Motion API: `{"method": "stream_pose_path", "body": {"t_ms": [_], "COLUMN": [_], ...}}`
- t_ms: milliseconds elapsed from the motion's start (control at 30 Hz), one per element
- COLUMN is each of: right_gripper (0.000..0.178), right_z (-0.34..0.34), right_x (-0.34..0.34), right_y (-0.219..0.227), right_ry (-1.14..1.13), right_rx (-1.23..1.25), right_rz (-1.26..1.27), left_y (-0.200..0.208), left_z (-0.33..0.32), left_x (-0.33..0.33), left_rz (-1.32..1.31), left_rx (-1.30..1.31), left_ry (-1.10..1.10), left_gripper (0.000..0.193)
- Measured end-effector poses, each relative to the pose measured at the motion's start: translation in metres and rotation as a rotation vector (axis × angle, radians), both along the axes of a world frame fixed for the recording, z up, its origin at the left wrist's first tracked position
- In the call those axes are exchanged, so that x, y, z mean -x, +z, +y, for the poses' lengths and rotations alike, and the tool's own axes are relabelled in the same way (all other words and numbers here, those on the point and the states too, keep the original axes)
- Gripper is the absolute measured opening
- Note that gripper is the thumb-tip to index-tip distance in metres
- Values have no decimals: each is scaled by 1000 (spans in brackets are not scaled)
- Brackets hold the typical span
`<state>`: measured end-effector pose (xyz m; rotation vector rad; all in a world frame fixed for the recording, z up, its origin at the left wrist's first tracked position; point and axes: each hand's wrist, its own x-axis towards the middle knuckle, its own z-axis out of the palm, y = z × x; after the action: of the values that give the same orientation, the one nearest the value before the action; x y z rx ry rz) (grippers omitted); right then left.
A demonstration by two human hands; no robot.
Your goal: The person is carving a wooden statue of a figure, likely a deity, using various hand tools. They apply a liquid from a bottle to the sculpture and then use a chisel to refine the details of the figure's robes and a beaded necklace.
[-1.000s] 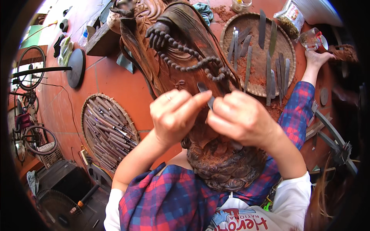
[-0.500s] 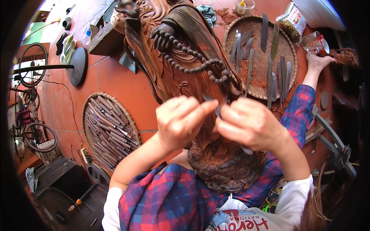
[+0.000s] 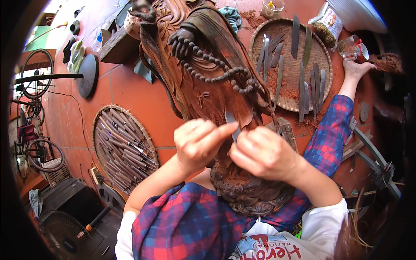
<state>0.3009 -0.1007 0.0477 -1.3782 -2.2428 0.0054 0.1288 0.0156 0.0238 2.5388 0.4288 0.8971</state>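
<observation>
A carved dark-brown wooden statue of a robed figure, with a beaded string over its hand, lies across my lap, its ornate base towards me. My left hand is closed, the thumb pressed along a thin, flat metal scraper blade above the lower robe. My right hand grips the same blade from the other side, its fingers curled and hiding most of it. The blade's upper end lies against the robe, below a small carved knot.
At the right, a round woven tray carries several flat metal blades and reddish wood dust. Another basket, full of wooden-handled carving tools, stands at the left. Also there: a black fan, a wooden block, and a glass jar near my foot.
My right hand has shifted a little left and down. The blade has tilted, so more of its upper end shows against the robe. My left hand has barely moved.
</observation>
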Motion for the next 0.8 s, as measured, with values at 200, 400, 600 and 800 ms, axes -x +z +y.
{"method": "stream_pose_path", "body": {"t_ms": [200, 400, 600, 800], "right_gripper": [23, 31, 32, 27], "right_z": [-14, -35, -28, -16], "right_x": [12, 37, 31, 17], "right_y": [18, 23, 17, 10], "right_ry": [-72, -99, -265, -246], "right_rx": [99, 1, 141, 40], "right_rz": [172, 233, 221, 164], "left_y": [19, 20, 12, 13], "left_z": [-2, -1, 1, 8], "left_x": [16, 28, 16, -1], "left_rz": [36, 57, -27, 26], "left_rx": [-61, -66, -50, -119], "left_ry": [-77, -140, -79, -82], "left_gripper": [46, 49, 49, 41]}}
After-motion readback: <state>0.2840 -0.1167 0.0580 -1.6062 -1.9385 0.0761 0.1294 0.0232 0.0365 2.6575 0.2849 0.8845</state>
